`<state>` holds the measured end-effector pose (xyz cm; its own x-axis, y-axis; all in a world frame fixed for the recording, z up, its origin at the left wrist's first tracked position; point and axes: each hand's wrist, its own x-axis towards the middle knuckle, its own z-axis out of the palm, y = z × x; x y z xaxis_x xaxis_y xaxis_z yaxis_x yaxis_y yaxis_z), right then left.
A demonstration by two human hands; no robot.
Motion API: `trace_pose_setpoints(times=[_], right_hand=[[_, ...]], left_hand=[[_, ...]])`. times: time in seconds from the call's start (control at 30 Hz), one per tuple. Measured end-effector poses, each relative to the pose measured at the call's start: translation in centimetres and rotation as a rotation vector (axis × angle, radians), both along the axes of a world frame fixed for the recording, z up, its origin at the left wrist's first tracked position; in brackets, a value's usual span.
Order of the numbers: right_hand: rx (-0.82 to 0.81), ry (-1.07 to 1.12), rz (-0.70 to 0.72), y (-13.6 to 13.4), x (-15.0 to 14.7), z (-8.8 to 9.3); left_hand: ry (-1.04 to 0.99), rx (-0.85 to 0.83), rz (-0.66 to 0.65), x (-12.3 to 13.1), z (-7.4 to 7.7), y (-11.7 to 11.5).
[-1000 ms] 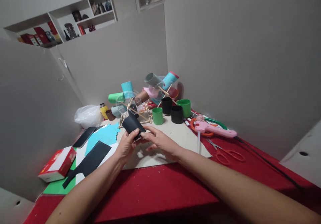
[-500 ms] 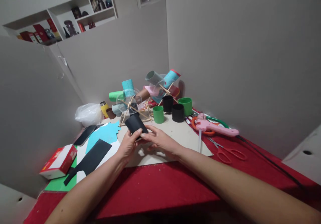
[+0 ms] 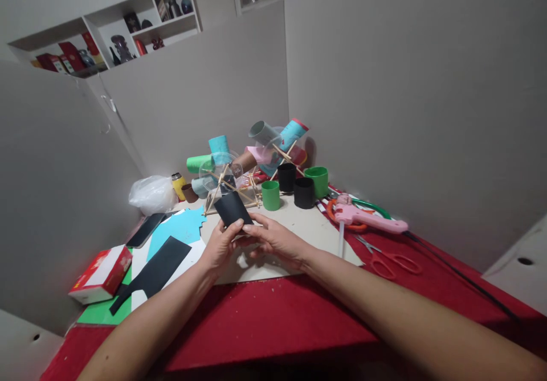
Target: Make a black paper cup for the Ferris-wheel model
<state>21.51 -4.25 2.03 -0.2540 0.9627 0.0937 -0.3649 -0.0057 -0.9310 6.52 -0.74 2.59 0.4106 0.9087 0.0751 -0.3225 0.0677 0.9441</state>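
Both hands hold a black paper tube [image 3: 232, 208] just above a beige card sheet [image 3: 299, 227]. My left hand [image 3: 219, 246] pinches its lower left edge with thumb and fingers. From the right, my right hand [image 3: 273, 238] grips its lower end, fingers curled under. The tube tilts up and away from me. Behind it stands a wheel model of wooden sticks and coloured paper tubes [image 3: 222, 170].
Green and black paper cups [image 3: 304, 192] stand at the back. A pink glue gun [image 3: 367, 216] and red scissors [image 3: 391, 262] lie to the right on the red cloth. Black, blue and green paper sheets [image 3: 158, 261] and a red-and-white box [image 3: 101, 274] lie to the left.
The tube has been turned slightly and lifted a little between my hands. Nothing else on the table has moved.
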Motion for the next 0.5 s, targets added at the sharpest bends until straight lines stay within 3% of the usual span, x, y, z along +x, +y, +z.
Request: trace_pose_setpoints(times=[0.27, 0.5], right_hand=[[-0.007, -0.103, -0.037, -0.2, -0.2, 0.2], [-0.017, -0.22, -0.163, -0.1, 0.3, -0.2]], left_hand=[[0.027, 0.017, 0.051, 0.1, -0.2, 0.0], [0.099, 0.188, 0.216, -0.3, -1.4, 1.0]])
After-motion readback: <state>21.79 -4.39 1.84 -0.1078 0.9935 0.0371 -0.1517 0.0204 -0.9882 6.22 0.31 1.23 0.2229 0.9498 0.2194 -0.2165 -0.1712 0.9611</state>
